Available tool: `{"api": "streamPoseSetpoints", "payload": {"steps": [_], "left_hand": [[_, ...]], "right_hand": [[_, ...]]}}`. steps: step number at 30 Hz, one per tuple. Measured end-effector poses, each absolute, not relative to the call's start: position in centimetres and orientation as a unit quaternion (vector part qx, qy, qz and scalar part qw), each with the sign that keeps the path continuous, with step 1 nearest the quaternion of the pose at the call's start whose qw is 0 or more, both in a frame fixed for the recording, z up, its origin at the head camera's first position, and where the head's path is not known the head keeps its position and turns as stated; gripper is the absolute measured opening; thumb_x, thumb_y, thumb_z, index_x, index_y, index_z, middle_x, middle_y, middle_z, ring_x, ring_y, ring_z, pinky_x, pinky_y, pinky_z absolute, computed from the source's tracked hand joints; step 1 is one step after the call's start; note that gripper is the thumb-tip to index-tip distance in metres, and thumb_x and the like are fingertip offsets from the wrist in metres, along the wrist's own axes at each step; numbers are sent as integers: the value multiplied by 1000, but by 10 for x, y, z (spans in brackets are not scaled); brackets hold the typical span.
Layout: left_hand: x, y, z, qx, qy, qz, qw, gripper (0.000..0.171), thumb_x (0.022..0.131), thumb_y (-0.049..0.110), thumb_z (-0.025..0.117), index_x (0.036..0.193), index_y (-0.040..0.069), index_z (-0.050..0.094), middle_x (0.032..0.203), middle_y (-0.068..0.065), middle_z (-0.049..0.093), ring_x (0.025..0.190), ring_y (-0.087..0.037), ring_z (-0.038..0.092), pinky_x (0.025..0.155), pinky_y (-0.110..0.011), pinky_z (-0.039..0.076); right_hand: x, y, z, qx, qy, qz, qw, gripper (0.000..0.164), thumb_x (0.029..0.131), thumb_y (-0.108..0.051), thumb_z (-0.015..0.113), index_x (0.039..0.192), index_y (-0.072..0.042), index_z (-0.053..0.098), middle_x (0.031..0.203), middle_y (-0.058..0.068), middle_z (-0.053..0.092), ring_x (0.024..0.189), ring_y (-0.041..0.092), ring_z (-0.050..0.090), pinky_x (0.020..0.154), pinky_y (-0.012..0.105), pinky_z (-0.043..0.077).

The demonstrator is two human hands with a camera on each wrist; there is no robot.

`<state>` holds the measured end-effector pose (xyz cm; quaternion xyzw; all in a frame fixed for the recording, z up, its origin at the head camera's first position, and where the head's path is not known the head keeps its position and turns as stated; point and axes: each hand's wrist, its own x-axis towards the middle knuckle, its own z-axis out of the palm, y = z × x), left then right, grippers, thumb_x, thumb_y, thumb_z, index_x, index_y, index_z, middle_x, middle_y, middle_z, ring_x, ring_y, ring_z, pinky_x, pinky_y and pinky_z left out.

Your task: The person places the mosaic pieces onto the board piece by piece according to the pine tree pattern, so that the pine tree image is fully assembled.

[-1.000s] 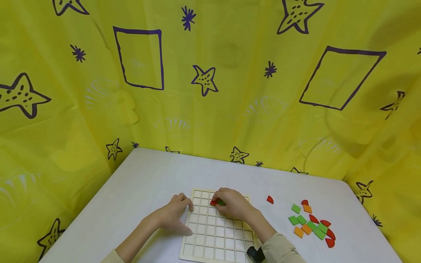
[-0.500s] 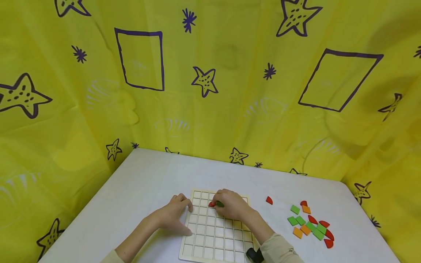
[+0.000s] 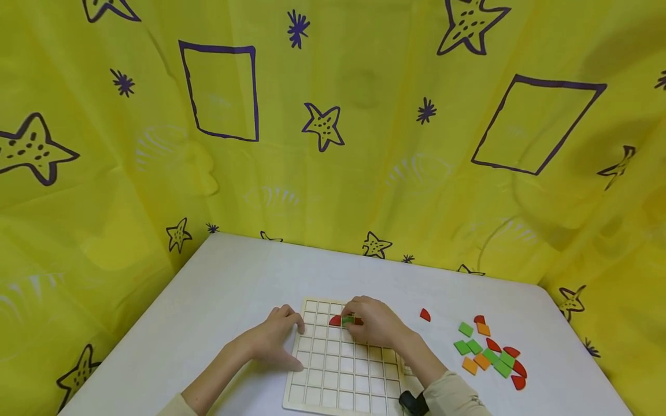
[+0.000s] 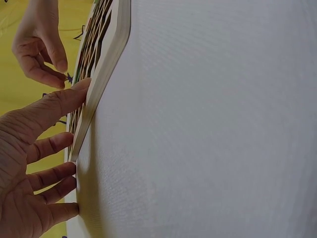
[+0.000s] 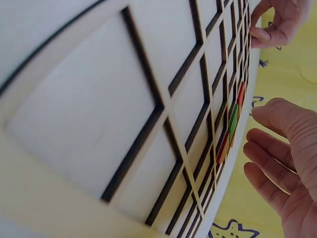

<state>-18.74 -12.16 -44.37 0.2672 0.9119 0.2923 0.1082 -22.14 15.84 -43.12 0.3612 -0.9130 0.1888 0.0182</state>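
A pale wooden grid board (image 3: 333, 364) lies on the white table. My left hand (image 3: 276, 340) rests along its left side, with the thumb on the rim and the fingers mostly straight in the left wrist view. Over the board's far part hovers my right hand (image 3: 377, 323). Its fingers are loosely bent and apart in the right wrist view, holding nothing. Beside its fingertips, a green square tile (image 3: 347, 319) lies in a cell, with a red quarter-round tile (image 3: 335, 320) to its left. Another red tile (image 5: 221, 148) sits on its other side, partly hidden by the hand in the head view.
Several green, orange and red tiles (image 3: 491, 354) lie scattered on the table (image 3: 250, 271) to the right. One red tile (image 3: 425, 315) lies apart, nearer the board. A black object (image 3: 413, 403) is by the right sleeve. A yellow patterned curtain (image 3: 364, 173) surrounds the table.
The green tile, tilted in my right fingers half a second ago, now lies flat beside the red one. My right hand has shifted slightly right and let go. The left hand stays put.
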Motion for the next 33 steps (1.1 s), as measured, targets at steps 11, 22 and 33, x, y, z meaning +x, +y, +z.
{"api": "streamPoseSetpoints", "payload": {"steps": [11, 22, 33], "left_hand": [[-189, -122, -442, 271, 911, 292, 107, 57, 66, 34, 95, 106, 15, 59, 114, -1, 47, 112, -22, 41, 90, -46, 50], [-187, -123, -443, 266, 909, 301, 111, 57, 66, 32, 95, 106, 15, 59, 113, -1, 47, 110, -22, 41, 89, -45, 50], [-188, -123, -445, 264, 910, 300, 109, 56, 66, 34, 93, 107, 16, 59, 114, 1, 47, 110, -21, 40, 89, -43, 50]], "right_hand": [[-212, 177, -422, 343, -917, 195, 51, 12, 92, -11, 74, 105, -10, 74, 104, -1, 72, 99, 20, 69, 85, 38, 58], [-201, 190, -420, 313, -922, 224, 45, 12, 94, -12, 72, 105, -10, 74, 105, -2, 73, 103, 21, 68, 91, 44, 56], [-187, 208, -429, 296, -933, 201, 29, 11, 93, -17, 74, 104, -14, 75, 108, -3, 74, 106, 20, 69, 93, 44, 56]]}}
